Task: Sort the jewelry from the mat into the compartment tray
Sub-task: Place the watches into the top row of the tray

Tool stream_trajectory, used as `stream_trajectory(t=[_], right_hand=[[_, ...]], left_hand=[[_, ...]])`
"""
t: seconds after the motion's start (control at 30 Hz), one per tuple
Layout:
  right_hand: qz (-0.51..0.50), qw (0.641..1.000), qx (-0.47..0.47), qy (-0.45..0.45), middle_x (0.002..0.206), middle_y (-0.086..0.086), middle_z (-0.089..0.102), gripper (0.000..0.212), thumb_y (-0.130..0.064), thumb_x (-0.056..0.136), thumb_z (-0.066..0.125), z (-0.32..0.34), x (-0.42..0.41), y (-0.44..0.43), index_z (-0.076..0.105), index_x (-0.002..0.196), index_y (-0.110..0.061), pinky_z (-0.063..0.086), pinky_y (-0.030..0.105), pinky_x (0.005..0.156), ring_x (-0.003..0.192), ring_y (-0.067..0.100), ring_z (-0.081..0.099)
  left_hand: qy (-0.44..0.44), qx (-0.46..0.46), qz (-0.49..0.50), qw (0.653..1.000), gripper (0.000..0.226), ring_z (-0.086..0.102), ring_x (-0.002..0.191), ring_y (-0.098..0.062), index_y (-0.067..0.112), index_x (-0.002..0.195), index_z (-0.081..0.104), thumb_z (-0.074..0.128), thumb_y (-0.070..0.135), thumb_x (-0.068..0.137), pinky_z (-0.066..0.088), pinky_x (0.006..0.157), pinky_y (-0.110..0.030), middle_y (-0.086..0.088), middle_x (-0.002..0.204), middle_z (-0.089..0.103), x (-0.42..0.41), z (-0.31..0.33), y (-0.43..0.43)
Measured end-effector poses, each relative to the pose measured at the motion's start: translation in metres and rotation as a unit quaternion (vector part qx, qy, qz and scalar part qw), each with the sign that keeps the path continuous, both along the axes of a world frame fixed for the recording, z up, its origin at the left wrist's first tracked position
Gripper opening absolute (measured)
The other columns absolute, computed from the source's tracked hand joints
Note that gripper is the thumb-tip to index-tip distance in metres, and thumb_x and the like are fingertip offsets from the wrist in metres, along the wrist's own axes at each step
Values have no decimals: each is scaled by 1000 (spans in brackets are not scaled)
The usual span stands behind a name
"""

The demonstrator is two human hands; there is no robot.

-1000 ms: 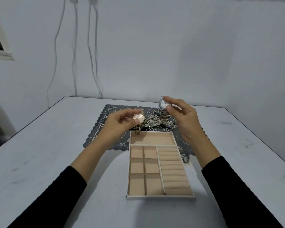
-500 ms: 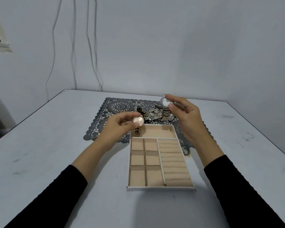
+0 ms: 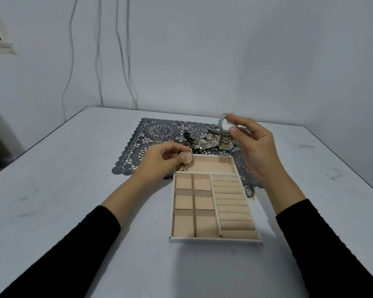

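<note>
Jewelry (image 3: 205,140) sorting, early step: one watch in each of the hands, bound for the compartment tray (image 3: 215,240).

The left hand (image 3: 157,164) pinches a rose-gold watch (image 3: 186,158) by its case at the tray's far-left corner, with the bracelet hanging at the rim. The right hand (image 3: 254,147) pinches a silver watch (image 3: 224,130), white-dialled with dangling metal links, above the dark lace-cut mat (image 3: 151,134). The remaining pieces lie in a glinting tangle on that mat, toward the tabletop's (image 3: 73,190) far edge, just beyond the tray. The next move probably calls for lowering each watch into the long far compartment (image 3: 211,165) with its bracelet laid flat.
</note>
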State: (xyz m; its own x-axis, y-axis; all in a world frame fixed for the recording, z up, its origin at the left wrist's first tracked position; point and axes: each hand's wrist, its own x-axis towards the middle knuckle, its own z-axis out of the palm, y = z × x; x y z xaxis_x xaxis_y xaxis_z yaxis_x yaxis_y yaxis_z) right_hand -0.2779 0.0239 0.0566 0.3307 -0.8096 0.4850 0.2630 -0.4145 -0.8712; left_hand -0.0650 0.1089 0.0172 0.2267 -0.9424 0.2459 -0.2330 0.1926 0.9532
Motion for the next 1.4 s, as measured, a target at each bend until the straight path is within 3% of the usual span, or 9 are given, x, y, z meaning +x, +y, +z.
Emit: stream_trajectory(t=[0.2, 0.33, 0.57, 0.67, 0.77, 0.93, 1.23, 1.4], right_hand=[[2, 1000, 8, 0, 118, 5, 68, 28, -2, 88, 63, 0, 1, 3, 70, 108, -19, 48, 23, 88, 106, 14, 62], [4, 1000, 10, 5, 118, 5, 68, 27, -2, 88, 63, -1, 2, 2, 70, 108, -19, 47, 20, 87, 104, 13, 63], [9, 1000, 11, 0, 118, 6, 67, 27, -3, 88, 64, -6, 3, -1, 71, 107, -21, 46, 25, 93, 110, 17, 62], [8, 1000, 11, 2, 120, 7, 67, 27, -4, 87, 64, -7, 4, -2, 71, 109, -19, 46, 27, 94, 112, 20, 61], [8, 1000, 17, 1, 119, 7, 67, 27, -4, 87, 64, -9, 4, -2, 71, 108, -18, 47, 24, 91, 109, 18, 62], [10, 1000, 20, -7, 118, 6, 67, 26, -2, 87, 63, -8, 5, -1, 71, 106, -18, 47, 21, 89, 104, 13, 62], [15, 1000, 15, 7, 121, 8, 65, 26, -4, 87, 64, -8, 5, -1, 70, 108, -18, 45, 26, 94, 110, 17, 61], [23, 1000, 21, 2, 122, 7, 65, 24, -12, 85, 68, -7, 6, 2, 72, 106, -21, 45, 25, 94, 111, 17, 61]], left_hand=[[-67, -3, 8, 998, 27, 67, 96, -18, 32, 98, 69, 71, 8, 86, 56, 76, -25, 0, 101, 72, 4, -1, -2], [-142, -19, 25, 989, 25, 65, 95, -12, 22, 108, 70, 74, 18, 84, 52, 77, -13, 1, 109, 61, 9, -1, -7], [-198, -36, 33, 979, 26, 65, 99, -5, 14, 108, 72, 71, 4, 84, 48, 84, -8, 3, 110, 64, 16, -4, -13], [-214, -42, 36, 975, 27, 63, 100, -2, 17, 108, 72, 71, 4, 84, 48, 83, -8, 6, 110, 65, 19, -5, -14], [-259, -54, 31, 964, 28, 59, 106, -2, 20, 110, 72, 71, 8, 85, 45, 94, -16, 12, 113, 64, 19, -6, -14], [-251, -47, 6, 967, 29, 60, 110, -2, 24, 114, 69, 68, 11, 88, 48, 100, -28, 14, 113, 66, 25, -11, -13], [-247, -45, -3, 968, 27, 59, 109, 0, 25, 114, 68, 68, 16, 89, 49, 99, -28, 17, 111, 65, 26, -12, -10], [-252, -60, 29, 965, 29, 57, 110, -4, 22, 121, 65, 63, 19, 92, 46, 98, -23, 10, 116, 64, 24, -14, -6]])
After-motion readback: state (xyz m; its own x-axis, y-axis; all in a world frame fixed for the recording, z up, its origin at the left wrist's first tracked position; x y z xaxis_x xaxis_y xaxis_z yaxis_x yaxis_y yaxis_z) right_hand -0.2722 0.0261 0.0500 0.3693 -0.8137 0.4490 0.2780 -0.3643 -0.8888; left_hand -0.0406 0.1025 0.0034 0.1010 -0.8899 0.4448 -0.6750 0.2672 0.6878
